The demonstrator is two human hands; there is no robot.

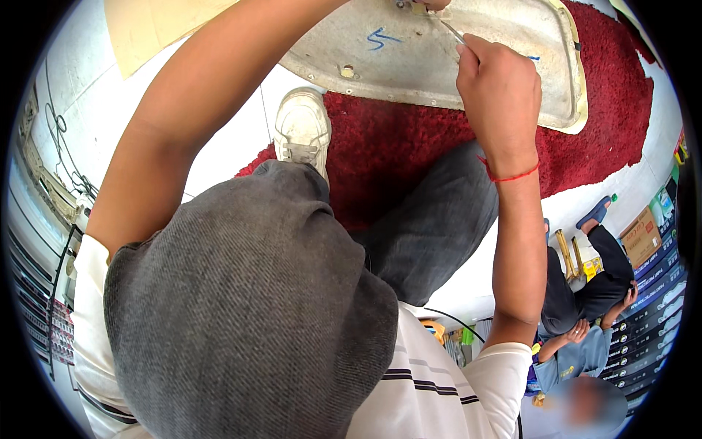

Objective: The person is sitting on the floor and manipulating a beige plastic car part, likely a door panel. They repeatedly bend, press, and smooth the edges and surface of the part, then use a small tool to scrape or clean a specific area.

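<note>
A large off-white moulded panel [439,69] with a raised rim and blue marker strokes lies at the top of the view. My right hand [501,95] is closed round a thin metal tool [453,31], whose slim shaft points up and left to a small yellowish patch [420,9] on the panel. Most of the tool is hidden inside the fist. Only a bit of my left hand [436,4] shows, at the upper edge beside that patch. Its fingers are mostly cut off, so what it holds, if anything, is out of sight.
A red shaggy rug [387,139] lies beneath the panel on white floor tiles. My shoe [302,128] stands close to the panel's near edge. Brown sheet material [157,29] is at upper left. Another person [585,314] sits at right, near stacked boxes [643,238].
</note>
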